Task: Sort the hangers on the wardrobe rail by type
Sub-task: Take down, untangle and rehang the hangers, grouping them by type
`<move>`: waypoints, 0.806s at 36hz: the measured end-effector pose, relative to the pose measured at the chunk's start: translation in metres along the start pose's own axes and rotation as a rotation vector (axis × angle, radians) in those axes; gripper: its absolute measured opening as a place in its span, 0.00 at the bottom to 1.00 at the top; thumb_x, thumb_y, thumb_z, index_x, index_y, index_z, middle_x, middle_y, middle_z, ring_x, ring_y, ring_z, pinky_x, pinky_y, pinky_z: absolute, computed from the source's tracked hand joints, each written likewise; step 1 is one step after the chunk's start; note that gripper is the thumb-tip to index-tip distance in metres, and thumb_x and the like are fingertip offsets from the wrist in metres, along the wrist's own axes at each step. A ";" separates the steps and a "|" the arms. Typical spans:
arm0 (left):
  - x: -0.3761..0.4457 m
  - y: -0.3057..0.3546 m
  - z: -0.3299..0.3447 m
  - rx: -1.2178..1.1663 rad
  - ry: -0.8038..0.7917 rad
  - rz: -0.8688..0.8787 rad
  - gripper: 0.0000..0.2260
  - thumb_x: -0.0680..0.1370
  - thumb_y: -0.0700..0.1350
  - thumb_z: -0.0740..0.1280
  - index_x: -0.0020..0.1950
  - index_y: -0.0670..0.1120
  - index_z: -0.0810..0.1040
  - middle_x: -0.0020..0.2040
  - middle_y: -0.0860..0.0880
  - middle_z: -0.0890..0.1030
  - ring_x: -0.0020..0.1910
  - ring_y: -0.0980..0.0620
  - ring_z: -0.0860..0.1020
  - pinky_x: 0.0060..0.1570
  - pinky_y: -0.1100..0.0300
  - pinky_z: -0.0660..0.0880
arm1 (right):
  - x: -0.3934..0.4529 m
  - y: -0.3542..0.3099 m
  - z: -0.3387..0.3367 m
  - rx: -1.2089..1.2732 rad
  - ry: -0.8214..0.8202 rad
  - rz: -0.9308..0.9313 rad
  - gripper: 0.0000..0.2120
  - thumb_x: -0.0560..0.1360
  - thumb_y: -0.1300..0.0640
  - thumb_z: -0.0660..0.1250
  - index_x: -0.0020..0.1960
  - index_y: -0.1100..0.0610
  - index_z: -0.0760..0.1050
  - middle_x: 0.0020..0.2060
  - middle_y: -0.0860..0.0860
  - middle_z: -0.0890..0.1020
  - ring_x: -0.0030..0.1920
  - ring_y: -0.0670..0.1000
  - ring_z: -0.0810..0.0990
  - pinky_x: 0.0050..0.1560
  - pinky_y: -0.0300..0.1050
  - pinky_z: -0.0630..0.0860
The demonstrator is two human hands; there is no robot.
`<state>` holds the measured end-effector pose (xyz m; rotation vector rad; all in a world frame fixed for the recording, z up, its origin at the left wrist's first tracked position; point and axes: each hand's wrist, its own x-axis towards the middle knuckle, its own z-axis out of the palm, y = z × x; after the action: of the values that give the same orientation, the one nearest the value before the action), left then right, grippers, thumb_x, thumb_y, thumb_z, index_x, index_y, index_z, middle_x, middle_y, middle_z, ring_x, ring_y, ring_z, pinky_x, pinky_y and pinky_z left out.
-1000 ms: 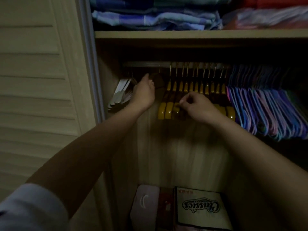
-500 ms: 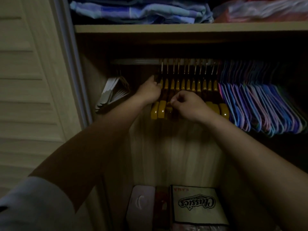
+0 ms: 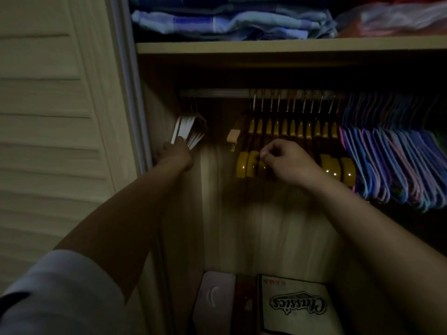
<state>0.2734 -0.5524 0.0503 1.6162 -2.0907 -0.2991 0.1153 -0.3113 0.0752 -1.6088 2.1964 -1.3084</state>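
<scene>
A metal rail (image 3: 217, 93) runs under the shelf. At its far left hang several white hangers (image 3: 187, 130); my left hand (image 3: 175, 152) is at their lower ends, fingers against them. In the middle hang several yellow-brown wooden hangers (image 3: 292, 130), with a paler wooden one (image 3: 233, 136) at their left end. My right hand (image 3: 287, 163) is closed on the lower bars of the wooden hangers. To the right hang several blue, purple and pink plastic hangers (image 3: 391, 160).
A louvred wardrobe door (image 3: 53, 117) stands at the left. The shelf (image 3: 278, 47) above holds folded blue checked fabric (image 3: 229, 22) and red-pink fabric (image 3: 399, 18). On the wardrobe floor lie a white bag printed "Classics" (image 3: 297, 305) and a pale box (image 3: 215, 303).
My left hand left the wooden hangers and moved left to the white hangers. A pale wooden hanger now shows at the wooden group's left end. My right hand stayed put.
</scene>
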 end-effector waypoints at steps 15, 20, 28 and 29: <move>-0.032 0.041 0.023 -0.088 0.087 0.298 0.26 0.81 0.46 0.60 0.79 0.47 0.60 0.78 0.41 0.58 0.77 0.38 0.55 0.75 0.45 0.54 | -0.003 -0.001 0.004 -0.010 0.003 0.002 0.06 0.82 0.52 0.62 0.56 0.50 0.76 0.47 0.49 0.79 0.47 0.50 0.79 0.48 0.50 0.78; -0.036 0.050 0.023 0.002 0.033 0.439 0.28 0.82 0.58 0.52 0.80 0.48 0.57 0.82 0.43 0.52 0.80 0.41 0.47 0.78 0.44 0.46 | -0.004 0.001 0.005 -0.012 0.013 -0.004 0.06 0.82 0.52 0.62 0.56 0.50 0.76 0.47 0.48 0.79 0.45 0.48 0.78 0.41 0.42 0.74; -0.011 0.022 0.005 -0.026 0.184 0.233 0.29 0.76 0.57 0.48 0.73 0.48 0.69 0.78 0.41 0.62 0.77 0.38 0.57 0.75 0.39 0.55 | -0.008 0.007 0.004 0.001 0.005 0.007 0.05 0.82 0.53 0.62 0.54 0.51 0.76 0.48 0.47 0.78 0.48 0.48 0.77 0.43 0.42 0.74; -0.009 0.018 0.002 -0.076 0.185 0.108 0.27 0.77 0.56 0.54 0.75 0.50 0.67 0.80 0.42 0.57 0.78 0.38 0.53 0.76 0.39 0.53 | -0.009 0.006 0.004 0.002 0.000 0.005 0.05 0.82 0.54 0.62 0.54 0.51 0.76 0.47 0.47 0.78 0.48 0.49 0.78 0.44 0.42 0.75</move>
<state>0.2589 -0.5390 0.0542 1.4244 -1.9931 -0.1823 0.1166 -0.3060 0.0651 -1.6018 2.1970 -1.3091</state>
